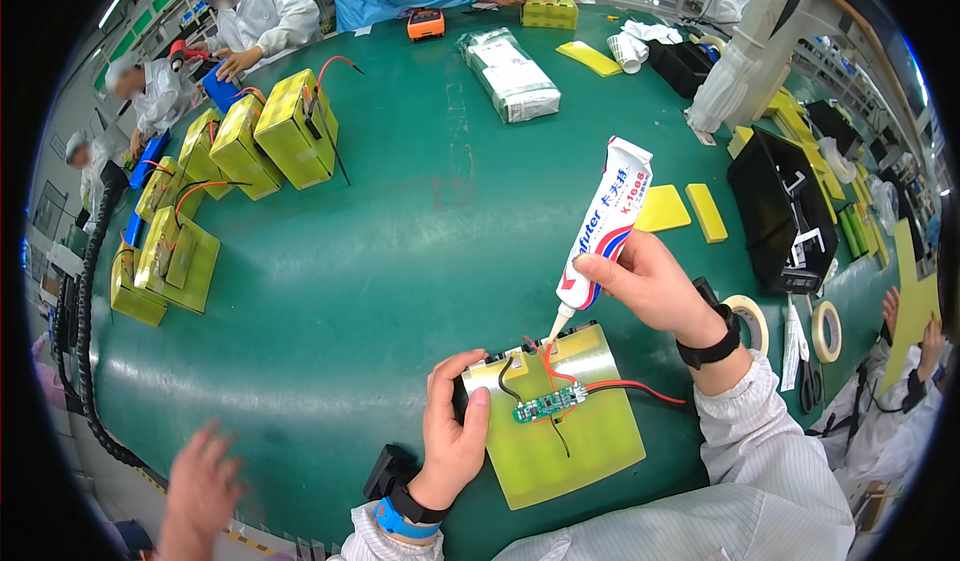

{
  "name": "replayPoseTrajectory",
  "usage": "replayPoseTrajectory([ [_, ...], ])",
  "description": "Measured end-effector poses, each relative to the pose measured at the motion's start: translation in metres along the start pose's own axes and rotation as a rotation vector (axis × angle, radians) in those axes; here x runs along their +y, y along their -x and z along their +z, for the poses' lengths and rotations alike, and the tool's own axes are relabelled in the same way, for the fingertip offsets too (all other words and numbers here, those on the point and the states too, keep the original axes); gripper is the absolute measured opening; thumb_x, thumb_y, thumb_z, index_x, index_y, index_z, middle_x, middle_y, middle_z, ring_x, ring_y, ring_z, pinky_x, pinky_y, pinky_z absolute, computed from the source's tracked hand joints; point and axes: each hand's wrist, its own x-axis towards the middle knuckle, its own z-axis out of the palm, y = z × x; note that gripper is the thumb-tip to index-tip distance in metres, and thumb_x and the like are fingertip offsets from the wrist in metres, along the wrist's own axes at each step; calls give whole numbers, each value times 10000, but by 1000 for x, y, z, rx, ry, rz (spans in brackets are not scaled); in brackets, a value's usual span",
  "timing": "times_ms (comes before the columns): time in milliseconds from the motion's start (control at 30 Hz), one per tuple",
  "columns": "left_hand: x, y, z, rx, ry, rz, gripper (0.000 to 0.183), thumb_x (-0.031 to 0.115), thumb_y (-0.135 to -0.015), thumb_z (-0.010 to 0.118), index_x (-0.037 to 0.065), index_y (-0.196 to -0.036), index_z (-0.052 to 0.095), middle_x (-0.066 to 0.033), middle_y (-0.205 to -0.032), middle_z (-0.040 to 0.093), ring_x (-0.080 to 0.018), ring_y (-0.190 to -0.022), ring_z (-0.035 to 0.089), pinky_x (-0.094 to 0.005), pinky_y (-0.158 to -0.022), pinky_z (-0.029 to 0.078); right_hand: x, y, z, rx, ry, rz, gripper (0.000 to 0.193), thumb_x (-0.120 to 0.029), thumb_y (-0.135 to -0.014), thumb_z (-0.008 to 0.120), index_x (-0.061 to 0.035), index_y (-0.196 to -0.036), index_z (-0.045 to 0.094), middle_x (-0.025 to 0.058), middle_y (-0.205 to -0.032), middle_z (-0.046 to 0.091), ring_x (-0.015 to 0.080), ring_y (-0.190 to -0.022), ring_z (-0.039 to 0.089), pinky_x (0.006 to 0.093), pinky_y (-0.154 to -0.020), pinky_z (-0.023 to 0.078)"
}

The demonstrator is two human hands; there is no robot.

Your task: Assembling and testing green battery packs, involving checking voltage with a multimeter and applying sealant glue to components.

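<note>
Green work mat (400,291): at lower centre, my left hand (452,431) grips the yellow battery pack (575,441); my right hand (655,286) clasps the adhesive tube (605,226). I keep its nozzle steady near the circuit board (550,403), squeezing gently.

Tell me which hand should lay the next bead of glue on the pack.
Right. The right hand already holds the white glue tube, nozzle down at the yellow battery pack's top edge. The left hand grips the pack's left end, steadying it.

Bright, even overhead light leaves soft glare on the green surface (400,261) and faint shadows. Fisheye bends the edges; a nearby person's hand (200,481) at lower left blurs.
</note>
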Motion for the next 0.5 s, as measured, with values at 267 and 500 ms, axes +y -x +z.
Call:
replayPoseTrajectory([
  [267,0,0,0,-5,-3,8,345,49,-885,510,18,-1227,491,-130,-1187,512,-232,-1112,486,-329,-982,362,-1,1,0,-1,0,-28,227,-211,-919,614,7,-967,576,56,-872,658,100,-780,623,251,-696,494],
  [500,1,0,0,-8,-9,4,346,49,-884,512,19,-1228,491,-129,-1189,512,-233,-1116,486,-332,-986,360,-2,1,-2,-5,24,-33,221,-205,-915,617,6,-965,576,57,-871,656,99,-779,621,250,-694,494],
])
